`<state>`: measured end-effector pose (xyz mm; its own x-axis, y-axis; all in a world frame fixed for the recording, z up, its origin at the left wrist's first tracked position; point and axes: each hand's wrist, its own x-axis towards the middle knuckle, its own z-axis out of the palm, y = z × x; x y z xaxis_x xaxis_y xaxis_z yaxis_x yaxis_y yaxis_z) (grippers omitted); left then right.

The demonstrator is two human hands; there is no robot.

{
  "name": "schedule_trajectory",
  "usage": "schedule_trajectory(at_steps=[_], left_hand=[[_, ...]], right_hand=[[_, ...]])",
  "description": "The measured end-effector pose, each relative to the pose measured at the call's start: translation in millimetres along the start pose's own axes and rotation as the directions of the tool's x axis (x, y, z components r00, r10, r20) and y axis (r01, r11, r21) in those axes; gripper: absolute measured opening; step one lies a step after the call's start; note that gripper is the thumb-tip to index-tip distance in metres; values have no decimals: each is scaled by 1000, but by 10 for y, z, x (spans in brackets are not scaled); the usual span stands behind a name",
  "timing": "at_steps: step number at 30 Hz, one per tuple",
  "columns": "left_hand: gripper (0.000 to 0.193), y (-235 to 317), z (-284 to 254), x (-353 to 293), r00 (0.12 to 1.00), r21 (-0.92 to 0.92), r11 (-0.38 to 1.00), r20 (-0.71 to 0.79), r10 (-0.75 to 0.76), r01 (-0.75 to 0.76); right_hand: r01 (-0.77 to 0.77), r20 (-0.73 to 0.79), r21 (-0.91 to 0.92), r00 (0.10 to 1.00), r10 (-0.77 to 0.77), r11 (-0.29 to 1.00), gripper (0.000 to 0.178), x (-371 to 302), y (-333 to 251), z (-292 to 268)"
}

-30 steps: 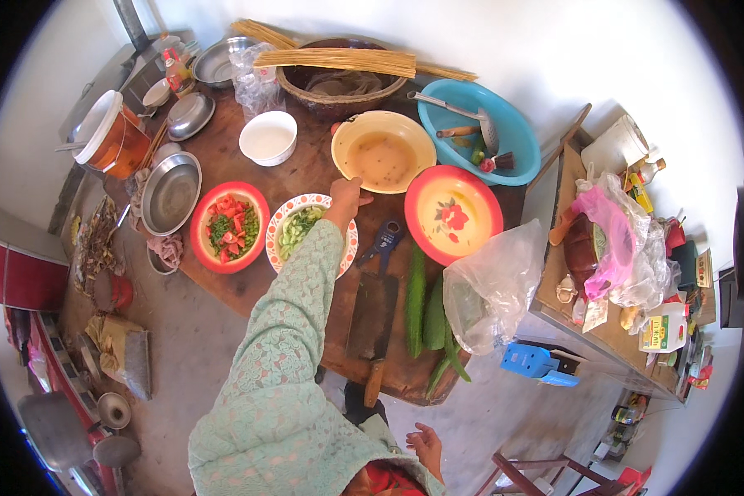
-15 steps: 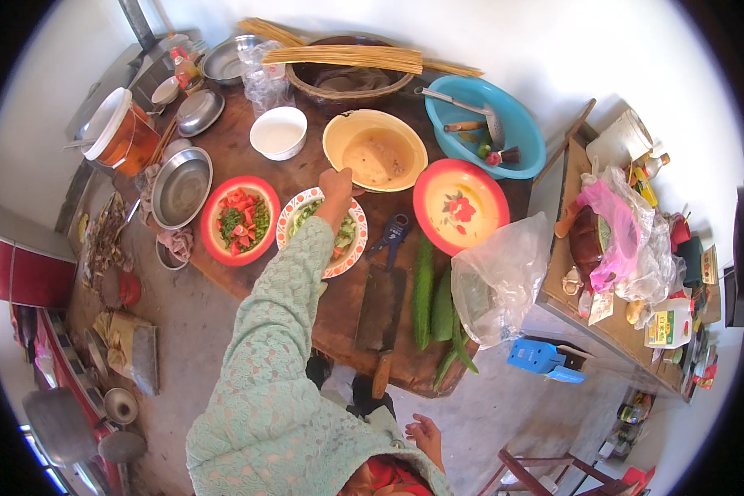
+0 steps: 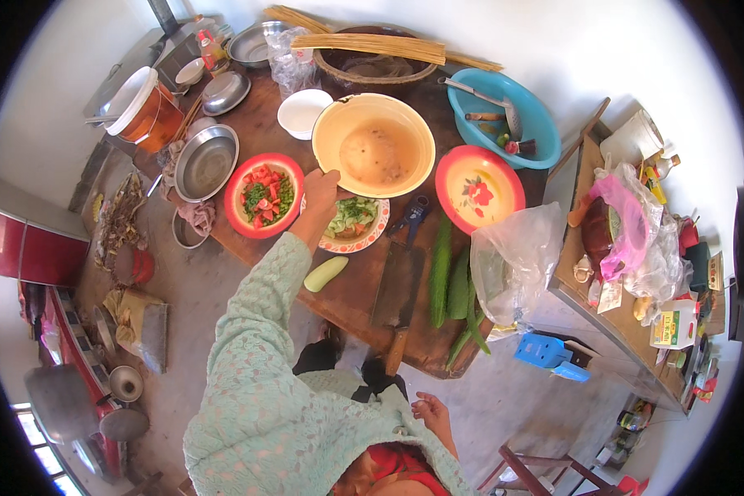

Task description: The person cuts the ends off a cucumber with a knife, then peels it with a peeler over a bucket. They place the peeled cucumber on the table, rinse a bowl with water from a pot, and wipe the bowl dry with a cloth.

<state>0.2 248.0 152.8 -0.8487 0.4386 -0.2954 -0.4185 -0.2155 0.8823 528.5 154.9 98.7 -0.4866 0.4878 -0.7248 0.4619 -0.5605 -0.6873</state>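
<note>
My left hand (image 3: 317,205) reaches over the table and pinches the near left rim of a cream enamel basin (image 3: 417,132) holding a shallow brownish liquid. Beneath that wrist, partly hidden, sits a patterned plate (image 3: 379,230) of sliced green vegetables. To its left is a red-rimmed plate (image 3: 238,219) of chopped tomato and green pieces. A pale peeled piece of vegetable (image 3: 326,274) lies near the table's front edge. My right hand (image 3: 434,420) hangs low near my body, away from the table, its fingers loosely bent and holding nothing visible.
A cleaver (image 3: 398,285), a blue-handled tool (image 3: 410,220) and long cucumbers (image 3: 441,277) lie right of the plates. Beyond are a floral plate (image 3: 479,192), a clear plastic bag (image 3: 512,256) and a blue basin (image 3: 546,124). A white bowl (image 3: 303,112) stands behind.
My left hand has drawn the cream basin left and toward me, and it looks larger. The pale vegetable piece, earlier mostly behind my sleeve, now shows. The whole view has shifted slightly.
</note>
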Motion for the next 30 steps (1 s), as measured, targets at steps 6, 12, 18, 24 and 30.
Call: schedule_trajectory(at_steps=[6,12,18,24,30], left_hand=[[25,237,-316,-605,999,10,999,30,-37,37],[35,389,-470,-1239,990,6,991,44,-133,133],[22,305,-777,-1699,979,62,982,87,-186,181],[22,228,-890,-2037,948,52,966,188,-259,253],[22,105,-1021,-2055,888,162,930,280,-365,331]], right_hand=[[57,154,2,987,-57,998,38,-34,-380,74],[170,271,102,943,-192,980,41,-20,-863,263],[190,344,309,891,-296,932,51,261,-1229,524],[126,366,539,856,-366,833,61,376,-1563,776],[147,231,563,917,-326,813,56,314,-1560,893]])
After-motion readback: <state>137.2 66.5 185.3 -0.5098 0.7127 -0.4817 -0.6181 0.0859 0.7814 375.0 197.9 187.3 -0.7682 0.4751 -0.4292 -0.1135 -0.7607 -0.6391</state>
